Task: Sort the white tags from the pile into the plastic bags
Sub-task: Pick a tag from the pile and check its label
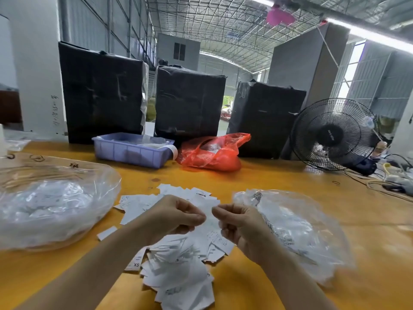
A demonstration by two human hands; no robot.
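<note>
Sorting: both hands are working above the pile of white tags (178, 253), which is lying on the yellow table (279, 180) near its front edge, between the two clear bags.
Left hand: the left hand (176, 217) is curling its fingers and pinching the left end of a single white tag (209, 211).
Right hand: the right hand (237, 222) is pinching the right end of the same tag with curled fingers.
Held tag: its long axis is running left to right between the two hands, roughly along the table's front edge; it is hanging just above the pile.
Left bag: a clear plastic bag (51, 204) holding white tags is lying toward the table's left edge.
Right bag: a second clear bag (297, 229) with tags is lying just beside the right hand.
Far edge: a purple tray (131, 151), a red bag (212, 153) and a black fan (333, 134) are standing there.
</note>
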